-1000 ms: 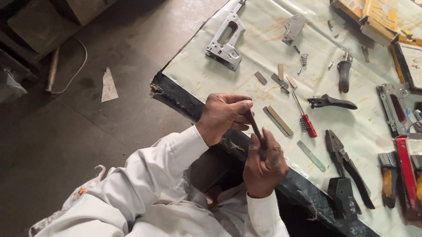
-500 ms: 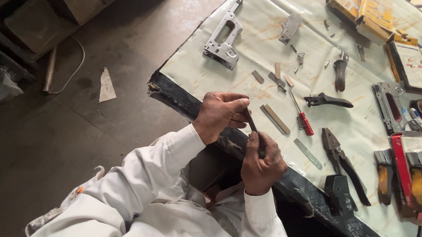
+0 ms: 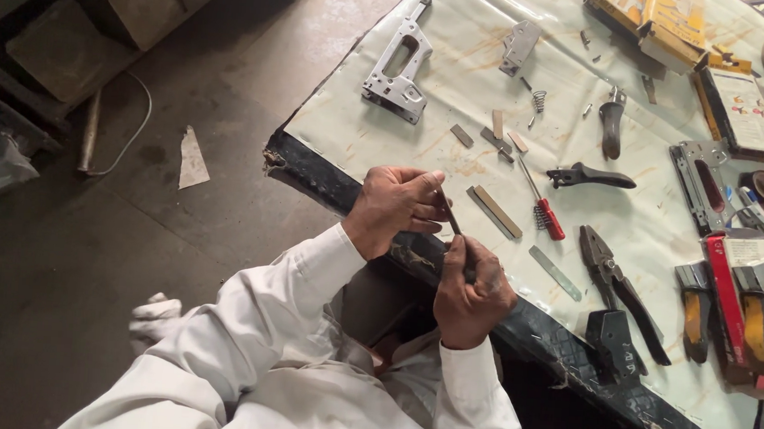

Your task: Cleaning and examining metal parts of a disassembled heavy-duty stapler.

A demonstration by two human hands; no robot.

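Both hands grip a thin dark metal strip [image 3: 454,229] over the near edge of the surface [image 3: 464,68]: the left hand [image 3: 393,208] pinches its upper end, the right hand [image 3: 473,293] closes round its lower end. Pliers [image 3: 620,289] and a screwdriver [image 3: 539,208] lie nearby.

Stapler body [image 3: 398,68], red-handled screwdriver [image 3: 542,208], pliers [image 3: 620,289], spring [image 3: 538,100] on covered table [image 3: 361,123].

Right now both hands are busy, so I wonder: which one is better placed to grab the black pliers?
Right, probably. The right hand lies nearer the black pliers; the left hand would have to cross over it. Both grip the thin strip.
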